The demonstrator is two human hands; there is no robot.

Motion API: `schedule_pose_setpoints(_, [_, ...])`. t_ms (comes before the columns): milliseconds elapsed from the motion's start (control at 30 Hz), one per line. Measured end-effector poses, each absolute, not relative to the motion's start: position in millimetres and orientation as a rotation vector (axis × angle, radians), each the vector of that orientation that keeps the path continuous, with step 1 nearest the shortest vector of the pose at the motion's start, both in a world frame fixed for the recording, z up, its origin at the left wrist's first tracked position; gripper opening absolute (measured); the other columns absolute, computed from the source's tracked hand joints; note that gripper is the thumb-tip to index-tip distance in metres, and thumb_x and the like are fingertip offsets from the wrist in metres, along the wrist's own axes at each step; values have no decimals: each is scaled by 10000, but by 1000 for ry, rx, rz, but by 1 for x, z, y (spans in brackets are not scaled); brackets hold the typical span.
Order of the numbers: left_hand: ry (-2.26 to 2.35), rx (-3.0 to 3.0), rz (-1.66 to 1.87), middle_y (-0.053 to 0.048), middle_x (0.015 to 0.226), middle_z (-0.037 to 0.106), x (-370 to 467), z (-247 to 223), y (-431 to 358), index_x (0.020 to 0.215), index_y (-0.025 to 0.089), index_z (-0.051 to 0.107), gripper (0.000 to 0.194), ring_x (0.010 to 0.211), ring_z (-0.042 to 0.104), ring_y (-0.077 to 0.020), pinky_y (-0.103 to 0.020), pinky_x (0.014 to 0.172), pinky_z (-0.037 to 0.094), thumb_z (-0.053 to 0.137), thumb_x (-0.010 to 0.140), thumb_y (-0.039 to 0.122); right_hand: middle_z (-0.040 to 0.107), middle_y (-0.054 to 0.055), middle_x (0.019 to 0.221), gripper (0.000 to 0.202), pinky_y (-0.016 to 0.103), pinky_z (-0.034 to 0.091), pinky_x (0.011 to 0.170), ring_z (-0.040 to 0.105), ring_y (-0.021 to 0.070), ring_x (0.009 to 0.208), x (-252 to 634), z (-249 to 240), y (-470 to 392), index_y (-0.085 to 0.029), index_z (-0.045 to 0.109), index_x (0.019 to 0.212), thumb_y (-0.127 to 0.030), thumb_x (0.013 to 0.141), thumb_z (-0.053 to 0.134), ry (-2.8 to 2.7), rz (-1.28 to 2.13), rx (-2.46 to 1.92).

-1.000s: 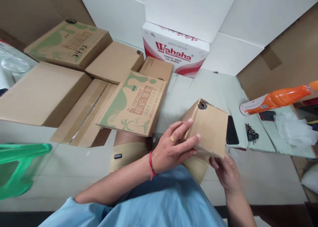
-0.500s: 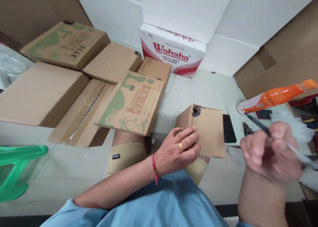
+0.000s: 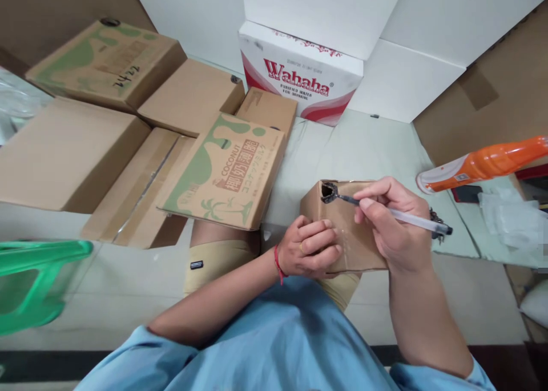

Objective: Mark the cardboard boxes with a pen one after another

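Observation:
A small brown cardboard box [image 3: 353, 231] sits before me at the near edge of the pale cloth-covered surface. In its upper left corner is a hole [image 3: 329, 192] with a blackened rim. My left hand [image 3: 314, 247], with a ring and a red string bracelet, is closed on the box's left side, fingers curled over its edge. My right hand [image 3: 394, 220] pinches a pen [image 3: 413, 220] with a clear barrel. The pen's dark tip touches or nearly touches the hole's right rim.
Several cardboard boxes lie left, among them a green-printed coconut box [image 3: 222, 174]. A Wahaha box [image 3: 299, 74] stands at the back. Right are an orange bottle [image 3: 483, 165], a clear plastic bag [image 3: 509, 217] and partly hidden keys [image 3: 436, 220]. A green stool [image 3: 38, 282] stands lower left.
My right hand has swung left with the pen, from beside the bottle to over the box, bringing the tip to the hole. My left hand stays on the box.

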State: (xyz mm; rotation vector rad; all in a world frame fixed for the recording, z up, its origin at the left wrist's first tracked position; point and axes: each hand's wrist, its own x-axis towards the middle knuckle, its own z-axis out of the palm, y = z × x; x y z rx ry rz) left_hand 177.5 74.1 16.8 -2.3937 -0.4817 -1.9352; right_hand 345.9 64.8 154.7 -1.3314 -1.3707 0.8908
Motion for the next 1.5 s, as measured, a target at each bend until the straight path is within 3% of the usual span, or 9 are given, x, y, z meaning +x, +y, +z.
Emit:
schedule_pose_setpoints(100, [-456,-2321,-2038,-43,1064,803,187,6,74,1053,260,651,209,1135,722,-218,-381,821,493,500,1094,399,651,-42,638,118,246,421,541,566,105,554,344,156,57,-215,752,872,-169,944,671,-1482,812,-1408])
schedule_pose_setpoints(233, [-458,-2323,-2023,-20,1080,820,188,-1,73,1077,283,626,97,1119,744,-213,-378,809,486,552,1033,327,685,-39,695,115,248,456,569,625,115,605,344,157,58,-227,771,919,-205,977,675,-1610,823,-1433])
schedule_pose_setpoints(533, [-411,-2311,-2084,-25,1077,807,189,3,76,985,266,613,48,1129,718,-229,-379,820,472,626,942,247,660,-55,665,139,247,431,546,568,101,566,341,157,64,-225,737,867,-143,940,652,-1631,720,-1524])
schedule_pose_setpoints(667, [-400,-2273,-2143,-28,1053,794,192,6,77,947,252,609,49,1115,701,-215,-360,789,455,578,964,218,693,-40,695,118,259,476,601,633,122,625,340,156,63,-224,744,898,-156,947,661,-1569,613,-1587])
schedule_pose_setpoints(833, [-411,-2300,-2120,-28,1080,798,192,6,76,964,252,618,44,1150,698,-212,-359,801,465,590,994,236,758,-31,760,88,244,525,610,672,117,633,339,157,61,-238,774,1005,-222,1001,688,-1522,610,-1536])
schedule_pose_setpoints(967, [-410,-2314,-2103,-33,1117,811,189,-1,73,995,264,634,53,1190,702,-223,-378,806,478,583,986,252,809,-5,872,89,274,599,743,756,147,774,339,156,62,-258,792,1068,-268,1017,719,-1599,636,-1516])
schedule_pose_setpoints(1233, [-465,-2564,-1849,14,1144,823,181,-31,64,1191,379,638,250,1093,746,-233,-412,906,504,661,961,472,833,7,934,123,283,616,771,787,169,841,338,156,65,-270,809,1098,-322,1016,733,-1656,638,-1572])
schedule_pose_setpoints(1500, [-493,-2368,-1936,31,1081,840,185,-12,69,1112,340,654,152,1055,764,-199,-375,818,527,593,974,338,760,-1,768,80,259,503,584,687,150,676,339,155,63,-224,787,993,-248,965,715,-1535,574,-1665])
